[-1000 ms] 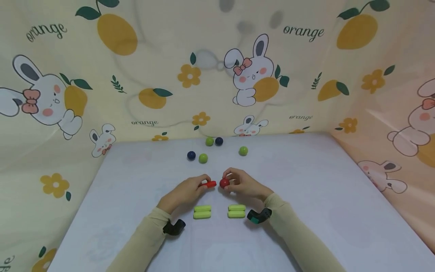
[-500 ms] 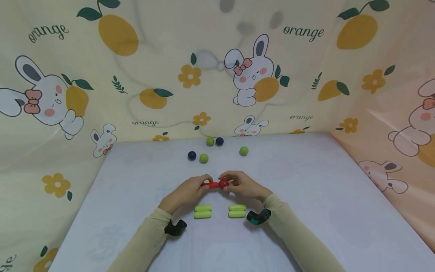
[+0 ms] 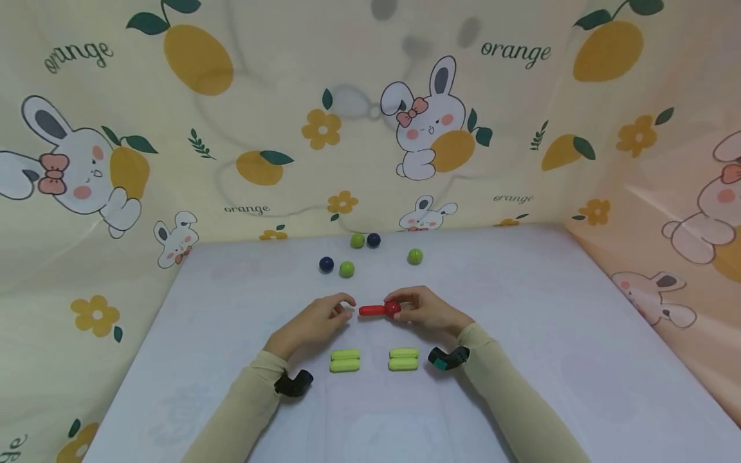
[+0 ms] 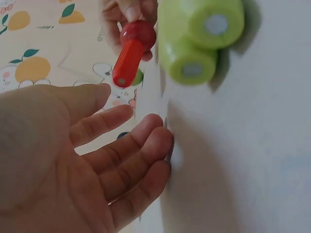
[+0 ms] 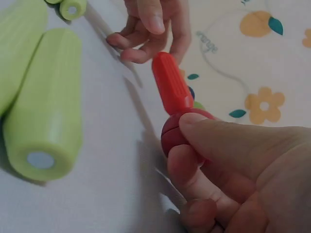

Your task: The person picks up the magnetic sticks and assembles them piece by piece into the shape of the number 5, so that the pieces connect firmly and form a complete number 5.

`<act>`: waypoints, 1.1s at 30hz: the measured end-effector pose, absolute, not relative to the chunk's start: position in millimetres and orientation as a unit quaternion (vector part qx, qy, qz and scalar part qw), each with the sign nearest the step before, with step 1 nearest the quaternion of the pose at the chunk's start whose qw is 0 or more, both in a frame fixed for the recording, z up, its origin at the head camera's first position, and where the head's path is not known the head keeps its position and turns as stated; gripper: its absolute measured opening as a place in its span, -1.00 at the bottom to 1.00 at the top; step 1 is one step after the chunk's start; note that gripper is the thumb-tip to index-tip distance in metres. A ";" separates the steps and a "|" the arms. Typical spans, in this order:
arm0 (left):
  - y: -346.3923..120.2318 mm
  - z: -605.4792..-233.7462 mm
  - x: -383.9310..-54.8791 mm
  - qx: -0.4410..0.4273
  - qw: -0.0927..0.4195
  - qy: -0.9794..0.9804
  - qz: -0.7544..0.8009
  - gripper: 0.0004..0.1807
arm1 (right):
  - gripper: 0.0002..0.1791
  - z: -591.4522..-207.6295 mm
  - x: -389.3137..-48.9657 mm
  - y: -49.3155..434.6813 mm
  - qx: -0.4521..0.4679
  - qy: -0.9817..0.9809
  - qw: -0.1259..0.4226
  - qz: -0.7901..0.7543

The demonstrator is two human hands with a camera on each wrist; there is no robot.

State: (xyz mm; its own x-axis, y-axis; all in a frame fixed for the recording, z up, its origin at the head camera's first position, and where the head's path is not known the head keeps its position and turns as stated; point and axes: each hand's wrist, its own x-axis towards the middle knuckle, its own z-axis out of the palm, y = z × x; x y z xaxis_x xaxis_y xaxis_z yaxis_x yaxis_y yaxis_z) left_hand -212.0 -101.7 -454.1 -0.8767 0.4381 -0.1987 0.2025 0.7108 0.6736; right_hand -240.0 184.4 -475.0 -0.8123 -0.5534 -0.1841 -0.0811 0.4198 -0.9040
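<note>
My right hand (image 3: 428,313) pinches a dark red ball (image 3: 393,308) between thumb and fingers. From the ball a red ribbed rod (image 3: 371,310) sticks out to the left, its end touching the ball. In the right wrist view the thumb lies on the ball (image 5: 171,134), and the rod (image 5: 171,81) slants up and away. My left hand (image 3: 315,323) is just left of the rod's free end, apart from it. Its fingers are relaxed and hold nothing, as the left wrist view shows of the left hand (image 4: 92,150). A pale tip shows on the rod (image 4: 127,64).
Two pairs of light green rods lie nearer on the white table, a left pair (image 3: 345,365) and a right pair (image 3: 403,364). Toward the back wall are several balls, among them a green ball (image 3: 347,269), a dark blue ball (image 3: 327,264) and another green ball (image 3: 415,256).
The left hand held the rod while the ball and rod came together. It has since let go and drawn left; the right hand has moved slightly right with both joined pieces.
</note>
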 end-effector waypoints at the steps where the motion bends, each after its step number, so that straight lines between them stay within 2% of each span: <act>1: -103.7 -454.1 -213.1 0.175 0.174 0.908 0.339 -0.71 | -0.55 -474.7 -240.2 184.5 -0.195 0.810 0.235 -0.501; 20: -129.9 -443.5 -223.7 0.145 0.168 0.911 0.346 -0.66 | -0.55 -479.4 -242.4 183.9 -0.187 0.813 0.240 -0.497; 33: -133.0 -431.8 -247.9 0.177 0.116 0.910 0.356 -0.56 | -0.54 -476.6 -243.6 186.4 -0.187 0.807 0.248 -0.502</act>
State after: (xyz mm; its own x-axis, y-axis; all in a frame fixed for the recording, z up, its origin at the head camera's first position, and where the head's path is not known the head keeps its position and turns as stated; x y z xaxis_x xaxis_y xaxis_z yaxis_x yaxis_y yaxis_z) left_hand -247.9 -133.0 -431.8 -0.9104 0.4047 -0.0855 0.2394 0.6842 0.6889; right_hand -243.6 186.4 -476.6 -0.8066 -0.5512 -0.2134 -0.0522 0.4260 -0.9032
